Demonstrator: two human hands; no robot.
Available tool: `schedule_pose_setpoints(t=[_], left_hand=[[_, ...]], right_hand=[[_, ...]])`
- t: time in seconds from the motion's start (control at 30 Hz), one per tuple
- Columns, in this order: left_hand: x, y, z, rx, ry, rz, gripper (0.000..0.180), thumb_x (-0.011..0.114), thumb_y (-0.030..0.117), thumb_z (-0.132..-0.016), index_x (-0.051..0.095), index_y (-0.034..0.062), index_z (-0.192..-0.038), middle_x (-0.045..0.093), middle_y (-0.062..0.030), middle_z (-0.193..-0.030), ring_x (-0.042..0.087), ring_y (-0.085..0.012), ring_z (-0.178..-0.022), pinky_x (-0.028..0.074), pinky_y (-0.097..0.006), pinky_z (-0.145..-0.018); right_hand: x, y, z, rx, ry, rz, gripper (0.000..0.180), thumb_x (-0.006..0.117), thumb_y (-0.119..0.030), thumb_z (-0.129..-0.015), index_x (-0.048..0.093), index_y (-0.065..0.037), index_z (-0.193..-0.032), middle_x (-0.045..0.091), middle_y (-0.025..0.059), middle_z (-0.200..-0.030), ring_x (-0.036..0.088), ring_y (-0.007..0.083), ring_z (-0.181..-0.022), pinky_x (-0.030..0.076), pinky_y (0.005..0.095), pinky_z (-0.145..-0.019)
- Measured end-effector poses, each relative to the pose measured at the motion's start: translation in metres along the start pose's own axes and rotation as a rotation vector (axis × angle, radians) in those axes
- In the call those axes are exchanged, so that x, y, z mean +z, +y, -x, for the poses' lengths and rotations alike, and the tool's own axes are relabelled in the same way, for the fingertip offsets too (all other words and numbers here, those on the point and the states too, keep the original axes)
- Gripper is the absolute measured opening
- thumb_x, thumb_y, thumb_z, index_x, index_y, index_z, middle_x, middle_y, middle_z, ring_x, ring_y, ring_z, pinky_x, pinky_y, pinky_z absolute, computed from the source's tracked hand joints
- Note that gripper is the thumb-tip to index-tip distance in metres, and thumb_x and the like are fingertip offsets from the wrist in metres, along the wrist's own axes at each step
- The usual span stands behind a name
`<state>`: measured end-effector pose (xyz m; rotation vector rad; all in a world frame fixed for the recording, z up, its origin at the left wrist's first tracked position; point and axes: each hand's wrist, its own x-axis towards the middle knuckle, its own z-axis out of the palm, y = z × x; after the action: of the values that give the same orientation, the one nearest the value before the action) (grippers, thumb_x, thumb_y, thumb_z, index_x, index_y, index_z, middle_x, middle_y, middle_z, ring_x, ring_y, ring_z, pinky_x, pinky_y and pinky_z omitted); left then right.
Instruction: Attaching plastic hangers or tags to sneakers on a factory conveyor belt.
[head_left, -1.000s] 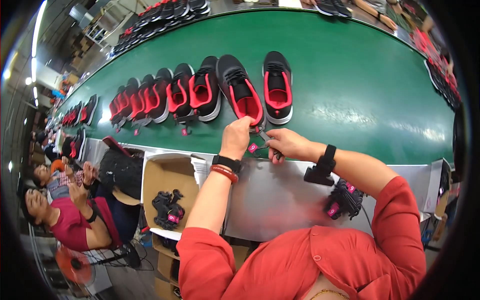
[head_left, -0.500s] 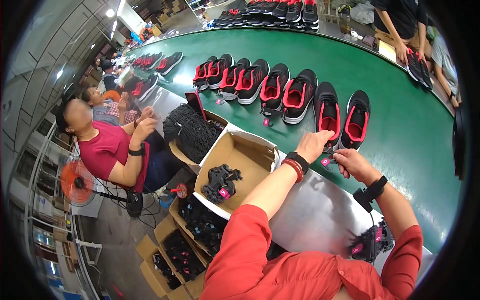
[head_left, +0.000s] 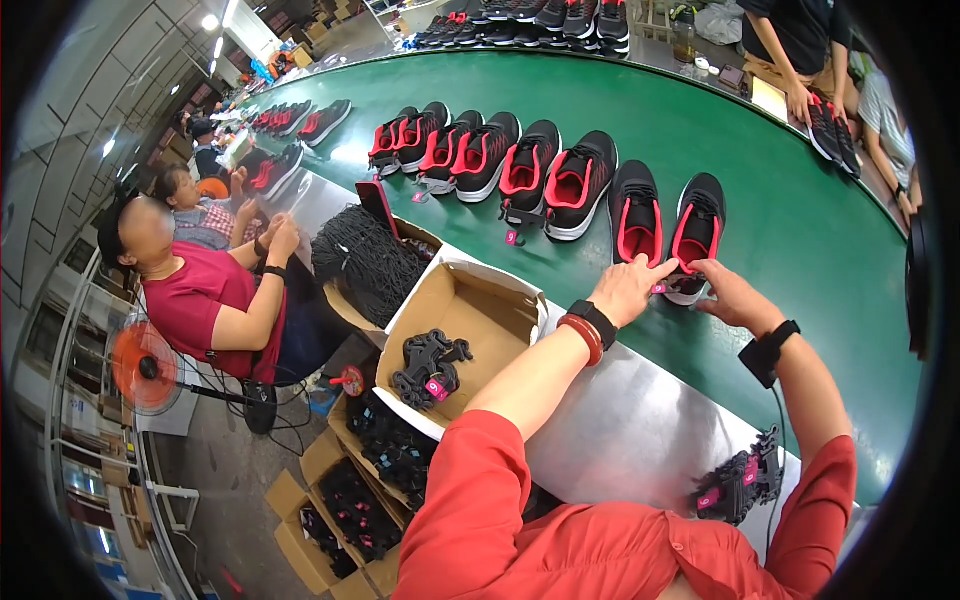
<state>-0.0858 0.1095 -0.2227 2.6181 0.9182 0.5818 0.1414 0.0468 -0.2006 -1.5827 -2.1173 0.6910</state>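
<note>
Both forearms outstretched, left hand (head_left: 626, 288) and right hand (head_left: 733, 297) close together, fingers pinched forward.

- Long green conveyor belt (head_left: 800, 200) under both hands, carrying black-and-red sports shoes (head_left: 560, 180) in a row, running away left of the grip.
- Bare metal bench edge (head_left: 640, 430) nearer than the grip.

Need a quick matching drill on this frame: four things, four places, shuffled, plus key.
Things:
1. small pink tag
2. open cardboard box
3. pile of black laces
4. orange fan

Places:
A. on the floor, behind the seated co-worker in the red shirt
B. at the shoe's heel, between the left hand and right hand
C. beside the box, in front of the seated co-worker
D. at the metal table's edge, left of the left forearm

Pairs: 1-B, 2-D, 3-C, 4-A
</note>
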Motion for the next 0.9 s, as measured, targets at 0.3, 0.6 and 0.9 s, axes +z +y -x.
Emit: schedule_pose_setpoints(t=[0.3, 0.6, 0.9], left_hand=[[-0.011, -0.018, -0.011, -0.092, -0.140, 0.152, 0.031, 0.051, 0.002, -0.081, 0.068, 0.0050, -0.106, 0.064, -0.0185, -0.088, 0.061, -0.0346, -0.084, 0.048, -0.042, -0.076], [-0.020, -0.023, -0.012, -0.149, -0.182, 0.006, 0.028, 0.048, 0.006, -0.084, 0.069, 0.0104, -0.103, 0.061, -0.0212, -0.092, 0.062, -0.0399, -0.086, 0.049, -0.047, -0.078], [-0.033, -0.027, -0.008, -0.057, -0.166, 0.324, 0.022, 0.053, 0.007, -0.084, 0.069, 0.0078, -0.099, 0.062, -0.0192, -0.090, 0.062, -0.0378, -0.085, 0.048, -0.045, -0.075]], right_hand=[[-0.011, 0.007, -0.007, -0.215, 0.251, 0.472, 0.038, 0.069, -0.040, -0.076, 0.054, -0.006, -0.086, 0.056, 0.0112, -0.087, 0.056, 0.0311, -0.084, 0.045, 0.0413, -0.072], [-0.010, -0.005, -0.011, -0.138, 0.247, 0.628, 0.045, 0.068, -0.054, -0.073, 0.061, -0.011, -0.082, 0.059, 0.0076, -0.081, 0.058, 0.0265, -0.080, 0.044, 0.0381, -0.070], [0.005, -0.023, -0.026, -0.049, 0.084, 0.778, 0.041, 0.070, -0.053, -0.071, 0.065, -0.013, -0.082, 0.061, 0.0048, -0.078, 0.059, 0.0231, -0.081, 0.043, 0.0357, -0.071]])
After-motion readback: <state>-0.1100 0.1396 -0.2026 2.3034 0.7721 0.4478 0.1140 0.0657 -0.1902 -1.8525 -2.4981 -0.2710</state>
